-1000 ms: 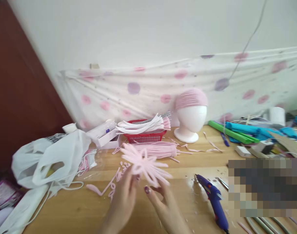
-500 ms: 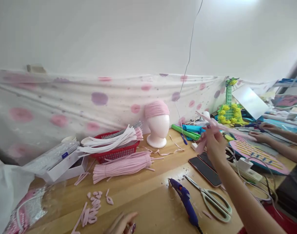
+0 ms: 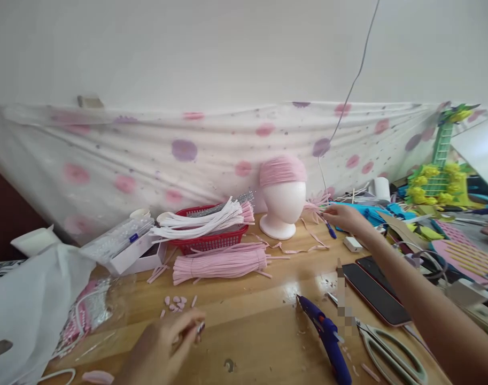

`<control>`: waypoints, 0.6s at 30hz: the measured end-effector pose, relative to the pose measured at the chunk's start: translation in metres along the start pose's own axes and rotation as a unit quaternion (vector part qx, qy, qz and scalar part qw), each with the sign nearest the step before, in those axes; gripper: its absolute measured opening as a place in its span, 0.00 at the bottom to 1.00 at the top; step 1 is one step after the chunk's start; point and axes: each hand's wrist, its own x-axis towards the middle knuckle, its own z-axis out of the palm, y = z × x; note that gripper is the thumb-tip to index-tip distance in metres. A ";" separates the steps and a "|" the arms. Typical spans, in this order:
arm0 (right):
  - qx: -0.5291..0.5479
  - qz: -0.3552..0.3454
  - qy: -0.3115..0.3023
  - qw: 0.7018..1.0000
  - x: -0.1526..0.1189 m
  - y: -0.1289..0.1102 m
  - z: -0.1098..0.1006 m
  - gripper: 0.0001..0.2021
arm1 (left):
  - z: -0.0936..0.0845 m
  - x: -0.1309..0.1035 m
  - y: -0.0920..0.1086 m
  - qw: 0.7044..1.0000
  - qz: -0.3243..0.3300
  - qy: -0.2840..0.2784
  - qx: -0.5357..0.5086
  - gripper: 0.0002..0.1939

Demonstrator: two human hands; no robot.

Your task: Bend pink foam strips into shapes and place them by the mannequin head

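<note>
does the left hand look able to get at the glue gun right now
Probably yes: nothing seems to stand between the left hand and the glue gun, whose handle lies uncovered.

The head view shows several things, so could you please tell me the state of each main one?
Foam head, upright, wrapped in pink on top
Red basket, full, contents overhanging its rim
Pink bundle, tied, lying flat
Glue gun, lying on its side
Front phone, face up, screen dark
Scissors, lying flat, blades partly hidden

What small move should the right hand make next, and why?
Probably the right hand should ease clear of the pink flower: its fingertips are at the flower's edge, and the flower already sits beside the white head.
</note>
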 end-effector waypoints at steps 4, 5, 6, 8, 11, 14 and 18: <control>0.012 -0.053 0.020 0.998 -0.085 0.000 -0.006 0.08 | -0.001 0.059 -0.003 0.995 -0.040 -0.028 0.089 0.16; 0.040 -0.098 0.041 0.994 -0.114 -0.004 -0.004 0.11 | 0.005 0.076 -0.005 0.993 -0.026 -0.031 0.107 0.16; 0.070 -0.124 0.040 0.989 -0.144 -0.010 0.000 0.14 | 0.013 0.093 -0.007 0.992 -0.015 -0.037 0.118 0.17; 0.124 -0.149 -0.013 0.981 -0.196 -0.025 0.013 0.16 | 0.032 0.119 -0.009 0.989 -0.003 -0.046 0.141 0.19; 0.181 -0.118 -0.073 0.974 -0.240 -0.051 0.044 0.16 | 0.054 0.130 -0.009 0.984 0.010 -0.059 0.167 0.17; 0.191 -0.136 -0.082 0.969 -0.240 -0.075 0.084 0.14 | 0.059 0.118 -0.007 0.982 0.032 -0.057 0.177 0.12; 0.060 -0.233 -0.061 0.969 -0.213 -0.100 0.138 0.27 | 0.051 0.116 -0.008 0.982 0.023 -0.026 0.188 0.11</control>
